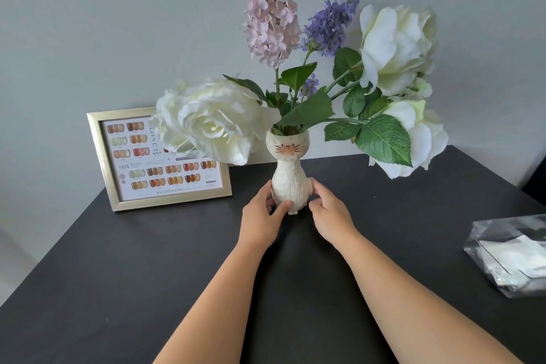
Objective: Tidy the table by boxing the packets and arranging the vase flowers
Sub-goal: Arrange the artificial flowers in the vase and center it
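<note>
A cream cat-shaped vase stands upright on the black table, near its middle back. It holds white roses, a pink flower spike, a purple spike and green leaves. My left hand grips the vase's base from the left, thumb across the front. My right hand touches the base from the right, fingers curled against it. A clear plastic box with white packets inside lies at the right edge.
A gold picture frame with a nail-colour chart leans against the grey wall at the back left, partly behind a rose. The table's edges run close on the left and right.
</note>
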`<state>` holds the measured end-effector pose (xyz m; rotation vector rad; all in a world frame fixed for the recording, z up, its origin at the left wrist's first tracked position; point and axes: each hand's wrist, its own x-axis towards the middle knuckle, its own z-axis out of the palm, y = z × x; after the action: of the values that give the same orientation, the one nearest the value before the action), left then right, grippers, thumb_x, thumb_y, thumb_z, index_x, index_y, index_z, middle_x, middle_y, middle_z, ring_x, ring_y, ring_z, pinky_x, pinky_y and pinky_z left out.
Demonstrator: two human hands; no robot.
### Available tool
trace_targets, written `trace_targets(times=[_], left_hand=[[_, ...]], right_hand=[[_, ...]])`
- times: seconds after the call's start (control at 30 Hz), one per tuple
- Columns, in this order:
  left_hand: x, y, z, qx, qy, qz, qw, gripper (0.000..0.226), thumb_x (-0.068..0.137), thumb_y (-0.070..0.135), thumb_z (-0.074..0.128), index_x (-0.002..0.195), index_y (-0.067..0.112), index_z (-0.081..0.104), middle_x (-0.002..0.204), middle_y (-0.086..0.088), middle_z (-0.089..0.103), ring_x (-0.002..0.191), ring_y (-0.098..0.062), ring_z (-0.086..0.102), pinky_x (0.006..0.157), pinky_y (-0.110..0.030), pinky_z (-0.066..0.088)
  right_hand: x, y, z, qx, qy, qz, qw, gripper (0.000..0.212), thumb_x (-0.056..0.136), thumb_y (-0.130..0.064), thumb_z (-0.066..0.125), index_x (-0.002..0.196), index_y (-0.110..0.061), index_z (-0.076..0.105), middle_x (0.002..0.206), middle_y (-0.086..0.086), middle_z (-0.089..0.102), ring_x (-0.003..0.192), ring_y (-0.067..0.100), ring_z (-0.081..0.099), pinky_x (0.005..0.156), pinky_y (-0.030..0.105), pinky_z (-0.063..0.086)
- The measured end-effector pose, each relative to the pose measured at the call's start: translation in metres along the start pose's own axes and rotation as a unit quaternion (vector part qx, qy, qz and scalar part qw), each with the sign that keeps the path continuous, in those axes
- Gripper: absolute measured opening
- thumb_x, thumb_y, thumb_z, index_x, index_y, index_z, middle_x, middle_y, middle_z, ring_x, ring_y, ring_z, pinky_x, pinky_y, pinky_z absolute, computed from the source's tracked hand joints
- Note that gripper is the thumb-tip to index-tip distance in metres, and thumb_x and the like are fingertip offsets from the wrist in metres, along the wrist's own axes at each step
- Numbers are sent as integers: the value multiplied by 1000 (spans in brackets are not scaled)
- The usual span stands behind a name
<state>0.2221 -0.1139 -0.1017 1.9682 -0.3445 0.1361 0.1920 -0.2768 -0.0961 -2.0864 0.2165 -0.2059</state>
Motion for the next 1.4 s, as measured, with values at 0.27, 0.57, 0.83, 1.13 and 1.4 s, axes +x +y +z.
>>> trace_targets(times=[0.27,0.57,0.83,1.13,1.4], left_hand=[[-37,10,-4,-6,11,-1,1000,49,84,32,67,124,55,50,100,46,62,94,17,61,73,4,40],[-66,18,-9,-13,4,-26,1000,50,85,33,68,130,46,51,104,42,63,93,18,61,69,0,43],[-74,23,-11,-18,1,-48,999,44,84,38,70,125,43,55,104,35,65,91,15,63,73,-7,42],[-84,25,-13,-35,1,-55,998,39,83,40,71,120,41,59,107,24,69,90,11,65,80,-15,45],[-92,67,-28,-145,132,-3,981,27,76,48,72,102,47,64,100,25,69,95,6,65,77,-17,49]], right_hand=[[-33,3,-8,-13,0,-11,1000,59,91,-15,43,143,-41,35,111,-10,59,99,6,55,80,22,42],[-65,8,-14,-16,-3,-35,999,59,88,-22,53,141,-41,38,121,-19,59,101,4,58,87,28,47],[-80,13,-22,12,-14,-36,999,61,86,-20,55,140,-43,40,121,-24,58,98,-2,58,89,26,47],[-86,15,-26,23,-30,-37,999,62,86,-23,56,141,-46,37,116,-28,56,102,-6,55,85,20,41],[-107,-21,-51,275,105,-96,951,44,86,-22,65,120,-48,57,123,-19,60,108,2,58,85,22,43]])
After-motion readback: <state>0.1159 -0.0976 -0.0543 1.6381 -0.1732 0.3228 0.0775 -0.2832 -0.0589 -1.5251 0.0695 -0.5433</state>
